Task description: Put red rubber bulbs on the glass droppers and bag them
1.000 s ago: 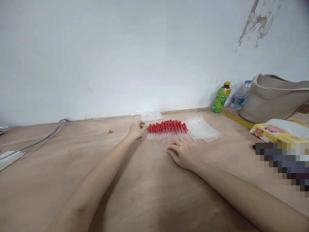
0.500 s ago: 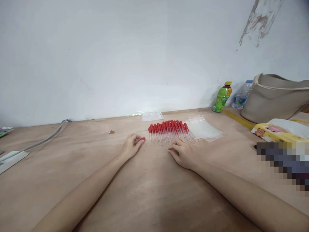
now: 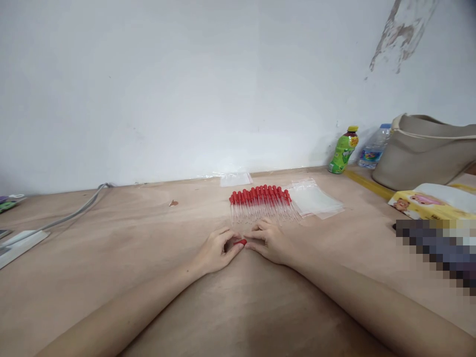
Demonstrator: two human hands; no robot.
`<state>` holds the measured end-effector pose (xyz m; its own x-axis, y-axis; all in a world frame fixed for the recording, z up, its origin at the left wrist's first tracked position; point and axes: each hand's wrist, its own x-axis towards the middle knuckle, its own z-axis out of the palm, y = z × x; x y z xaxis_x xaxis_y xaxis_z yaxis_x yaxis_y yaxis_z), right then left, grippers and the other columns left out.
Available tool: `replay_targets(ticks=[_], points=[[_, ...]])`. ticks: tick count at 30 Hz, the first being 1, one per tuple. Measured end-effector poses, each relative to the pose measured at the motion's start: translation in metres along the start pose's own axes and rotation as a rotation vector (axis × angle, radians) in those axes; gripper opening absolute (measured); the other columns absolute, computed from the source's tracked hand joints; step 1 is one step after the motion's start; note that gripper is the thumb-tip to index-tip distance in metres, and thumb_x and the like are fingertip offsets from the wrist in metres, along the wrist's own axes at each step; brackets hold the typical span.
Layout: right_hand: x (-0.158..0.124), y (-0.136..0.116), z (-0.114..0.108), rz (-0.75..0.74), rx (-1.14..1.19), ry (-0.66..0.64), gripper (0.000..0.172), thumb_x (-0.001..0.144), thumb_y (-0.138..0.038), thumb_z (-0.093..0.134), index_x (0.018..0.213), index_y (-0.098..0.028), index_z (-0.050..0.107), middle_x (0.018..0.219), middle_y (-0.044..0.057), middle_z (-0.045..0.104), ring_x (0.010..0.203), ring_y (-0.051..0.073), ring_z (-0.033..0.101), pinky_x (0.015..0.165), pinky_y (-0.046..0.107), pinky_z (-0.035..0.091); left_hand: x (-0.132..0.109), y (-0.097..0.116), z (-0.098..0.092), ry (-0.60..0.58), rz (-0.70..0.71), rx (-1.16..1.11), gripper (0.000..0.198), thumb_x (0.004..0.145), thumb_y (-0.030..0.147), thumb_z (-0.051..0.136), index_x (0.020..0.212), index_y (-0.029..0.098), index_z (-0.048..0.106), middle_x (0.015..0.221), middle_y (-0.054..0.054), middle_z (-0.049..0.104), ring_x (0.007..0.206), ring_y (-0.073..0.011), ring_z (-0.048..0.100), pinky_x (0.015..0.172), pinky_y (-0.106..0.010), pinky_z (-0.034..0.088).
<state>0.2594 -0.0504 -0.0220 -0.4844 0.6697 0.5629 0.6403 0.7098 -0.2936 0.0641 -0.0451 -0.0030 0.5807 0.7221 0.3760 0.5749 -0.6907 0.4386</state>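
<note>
My left hand (image 3: 219, 252) pinches a red rubber dropper bulb (image 3: 241, 242) between thumb and fingers, just above the table. Facing it from the right, my right hand (image 3: 270, 242) has its thumb and fingertips curled close together at the bulb's end. Whatever is in those fingertips is too small to make out. Just beyond both hands lies a row of glass droppers (image 3: 260, 196). Their red bulbs point toward the wall and their clear thin tips toward me.
Clear zip bags (image 3: 314, 198) lie right of the droppers, and another plastic bag (image 3: 236, 179) is by the wall. At right stand a green drink bottle (image 3: 342, 151), a water bottle (image 3: 374, 148), a grey-beige bag (image 3: 424, 153) and a yellow tissue pack (image 3: 424, 201). A grey cable (image 3: 82, 207) runs at left.
My left hand has moved right and toward me with the red bulb. My right hand has shifted slightly left, so the fingertips of both hands now meet around the bulb.
</note>
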Motion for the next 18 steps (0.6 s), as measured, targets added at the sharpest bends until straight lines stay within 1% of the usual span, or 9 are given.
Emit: replay_targets(ticks=[1,3,5,6,8,11,15,18], points=[[0.000,0.000,0.001,0.003,-0.001,0.000,0.015,0.079,-0.031,0.054,0.088,-0.026,0.065,0.076,0.002,0.056,0.078,0.016,0.047,0.071,0.031,0.037,0.004,-0.003,-0.001,0.009,-0.028,-0.014,0.019,0.079,0.032,0.049,0.087,0.018,0.060,0.078,-0.003,0.059,0.066,-0.0139,0.054,0.062,-0.025,0.044],[0.001,0.000,0.001,0.012,-0.004,0.008,0.014,0.079,-0.029,0.053,0.088,-0.026,0.065,0.076,0.002,0.056,0.078,0.016,0.047,0.070,0.031,0.037,0.016,-0.012,-0.003,0.048,-0.158,-0.020,0.018,0.078,0.031,0.049,0.084,0.017,0.059,0.080,-0.003,0.061,0.067,-0.0140,0.055,0.062,-0.024,0.044],[0.001,-0.002,0.000,0.014,-0.004,0.018,0.017,0.078,-0.029,0.055,0.092,-0.024,0.063,0.079,0.003,0.057,0.079,0.016,0.048,0.072,0.032,0.037,0.034,-0.025,-0.005,0.118,-0.392,0.049,0.016,0.075,0.029,0.050,0.077,0.017,0.059,0.078,-0.003,0.062,0.068,-0.0143,0.056,0.063,-0.024,0.044],[0.001,-0.003,-0.001,0.009,0.000,0.018,0.021,0.077,-0.030,0.056,0.096,-0.023,0.061,0.081,0.003,0.057,0.080,0.016,0.048,0.073,0.032,0.038,0.044,-0.032,-0.006,0.127,-0.447,0.067,0.014,0.073,0.027,0.051,0.077,0.016,0.058,0.079,-0.004,0.063,0.070,-0.0152,0.057,0.064,-0.024,0.044],[0.001,-0.005,-0.002,-0.008,0.009,0.007,0.026,0.076,-0.030,0.057,0.101,-0.023,0.059,0.084,0.004,0.057,0.082,0.017,0.047,0.074,0.032,0.038,0.061,-0.045,-0.008,0.121,-0.525,0.088,0.014,0.070,0.026,0.052,0.075,0.015,0.059,0.076,-0.005,0.064,0.070,-0.0173,0.058,0.061,-0.024,0.044],[0.002,-0.010,-0.003,-0.029,0.020,-0.030,0.023,0.078,-0.029,0.054,0.100,-0.024,0.060,0.086,0.003,0.056,0.083,0.017,0.047,0.075,0.032,0.037,0.078,-0.055,-0.010,0.075,-0.606,0.114,0.016,0.066,0.029,0.053,0.064,0.016,0.061,0.068,-0.005,0.065,0.067,-0.0205,0.060,0.057,-0.026,0.042],[0.003,-0.013,-0.003,-0.043,0.023,-0.056,0.018,0.080,-0.026,0.051,0.094,-0.024,0.062,0.084,0.003,0.056,0.082,0.016,0.046,0.075,0.032,0.037,0.089,-0.059,-0.011,0.000,-0.677,0.142,0.023,0.063,0.034,0.054,0.049,0.016,0.058,0.053,-0.005,0.060,0.059,-0.0224,0.060,0.051,-0.026,0.040],[0.003,-0.013,-0.003,-0.049,0.021,-0.059,0.018,0.081,-0.025,0.050,0.093,-0.024,0.063,0.084,0.003,0.055,0.082,0.016,0.046,0.075,0.031,0.037,0.095,-0.060,-0.012,-0.025,-0.723,0.156,0.022,0.058,0.035,0.057,0.046,0.016,0.057,0.049,-0.006,0.058,0.057,-0.0246,0.059,0.049,-0.027,0.040]])
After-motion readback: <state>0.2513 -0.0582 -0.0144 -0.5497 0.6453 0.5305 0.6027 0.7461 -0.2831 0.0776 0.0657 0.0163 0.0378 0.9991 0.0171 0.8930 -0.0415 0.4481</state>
